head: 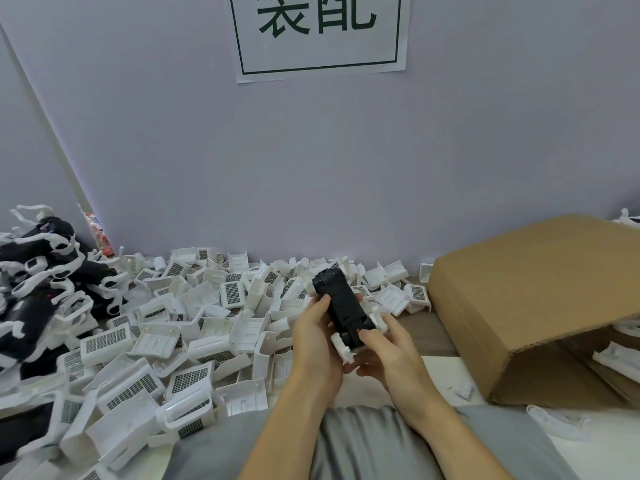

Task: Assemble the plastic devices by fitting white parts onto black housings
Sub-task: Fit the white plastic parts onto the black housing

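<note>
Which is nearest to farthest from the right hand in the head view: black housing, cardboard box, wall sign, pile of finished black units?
1. black housing: held in the right hand, centre.
2. cardboard box: just to its right.
3. pile of finished black units: far left.
4. wall sign: up on the wall behind.

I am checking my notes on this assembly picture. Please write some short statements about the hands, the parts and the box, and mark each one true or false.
1. Both hands hold the black housing. True: left hand, right hand.
2. The cardboard box is on the person's left. False: it is on the right.
3. A pile of white parts covers the table. True.
4. The finished black and white devices lie inside the box. False: they lie at the far left.
5. A paper sign hangs on the wall. True.
</note>
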The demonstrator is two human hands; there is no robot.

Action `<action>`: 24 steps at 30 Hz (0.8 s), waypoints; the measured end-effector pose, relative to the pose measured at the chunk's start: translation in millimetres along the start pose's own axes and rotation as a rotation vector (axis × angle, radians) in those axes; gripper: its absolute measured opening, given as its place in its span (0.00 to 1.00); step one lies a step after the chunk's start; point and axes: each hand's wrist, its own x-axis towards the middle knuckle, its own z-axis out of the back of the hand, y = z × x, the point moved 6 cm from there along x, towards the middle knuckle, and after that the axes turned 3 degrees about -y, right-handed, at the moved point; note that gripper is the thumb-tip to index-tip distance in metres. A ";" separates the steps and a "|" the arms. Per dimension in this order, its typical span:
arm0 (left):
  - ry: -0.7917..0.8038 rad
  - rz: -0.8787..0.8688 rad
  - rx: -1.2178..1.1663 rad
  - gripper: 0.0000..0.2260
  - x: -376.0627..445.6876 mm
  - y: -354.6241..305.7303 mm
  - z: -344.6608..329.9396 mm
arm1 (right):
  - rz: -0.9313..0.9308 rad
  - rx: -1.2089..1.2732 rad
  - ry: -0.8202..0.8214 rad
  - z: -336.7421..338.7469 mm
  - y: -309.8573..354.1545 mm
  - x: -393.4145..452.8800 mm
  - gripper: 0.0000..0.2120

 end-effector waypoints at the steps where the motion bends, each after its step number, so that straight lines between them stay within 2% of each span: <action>1: -0.001 0.003 0.019 0.18 0.2 1.6 0.3 | 0.002 -0.014 -0.005 -0.3 -0.7 -0.2 0.03; 5: -0.013 -0.074 0.096 0.12 1.7 0.1 -2.1 | -0.014 0.003 -0.010 -1.7 -4.3 1.9 0.05; 20: -0.037 -0.090 0.124 0.13 3.4 0.5 0.6 | -0.026 0.108 0.115 -7.4 -9.2 4.8 0.06; 24: -0.046 -0.101 0.130 0.13 1.4 -1.5 -0.1 | -0.028 0.107 0.138 -8.0 -9.4 5.0 0.14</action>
